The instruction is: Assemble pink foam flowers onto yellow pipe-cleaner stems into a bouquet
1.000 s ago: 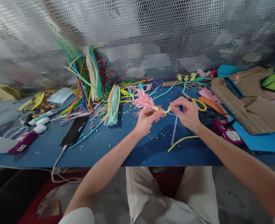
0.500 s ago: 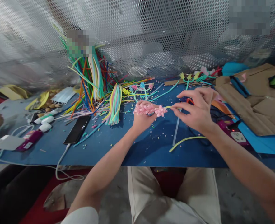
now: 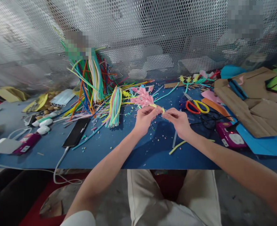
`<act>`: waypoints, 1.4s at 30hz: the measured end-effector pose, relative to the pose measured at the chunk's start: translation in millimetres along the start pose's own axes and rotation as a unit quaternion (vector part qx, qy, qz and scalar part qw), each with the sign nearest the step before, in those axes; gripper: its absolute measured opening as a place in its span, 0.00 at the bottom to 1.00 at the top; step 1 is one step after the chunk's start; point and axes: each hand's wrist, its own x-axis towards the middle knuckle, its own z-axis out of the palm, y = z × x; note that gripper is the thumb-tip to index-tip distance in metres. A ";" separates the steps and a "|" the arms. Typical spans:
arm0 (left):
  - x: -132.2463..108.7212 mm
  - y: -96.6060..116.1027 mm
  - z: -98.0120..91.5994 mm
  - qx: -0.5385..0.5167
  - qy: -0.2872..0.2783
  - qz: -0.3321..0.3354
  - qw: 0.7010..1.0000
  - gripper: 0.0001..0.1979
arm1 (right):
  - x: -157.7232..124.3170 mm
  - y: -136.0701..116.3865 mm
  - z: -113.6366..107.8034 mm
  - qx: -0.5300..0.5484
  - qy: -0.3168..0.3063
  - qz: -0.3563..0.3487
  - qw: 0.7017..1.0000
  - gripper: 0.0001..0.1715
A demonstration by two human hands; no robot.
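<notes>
My left hand [image 3: 144, 120] is closed round the stem of a pink pipe-cleaner flower [image 3: 143, 98], whose fuzzy head points up and away from me. My right hand [image 3: 178, 121] pinches the yellow-green pipe cleaner [image 3: 159, 107] that curls off that stem. Both hands meet above the middle of the blue table [image 3: 119, 147]. A loose yellow pipe cleaner [image 3: 179, 146] and a pale blue one [image 3: 174, 138] lie on the table just under my right wrist.
A big bundle of coloured pipe cleaners [image 3: 93, 78] leans on the perforated metal screen [image 3: 152, 34]. A black phone [image 3: 76, 131] lies left, red-and-yellow scissors [image 3: 196, 105] and a magenta device [image 3: 229, 135] right, with brown cardboard [image 3: 251, 106] beyond.
My right hand has come back in from the right and closed up against my left. The pink flower has swung from lying sideways to pointing up and away.
</notes>
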 end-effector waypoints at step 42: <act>-22.3 21.8 26.1 -0.257 0.021 -0.193 0.947 0.22 | -1.9 -35.0 -37.2 -0.411 0.056 -0.357 0.837 0.13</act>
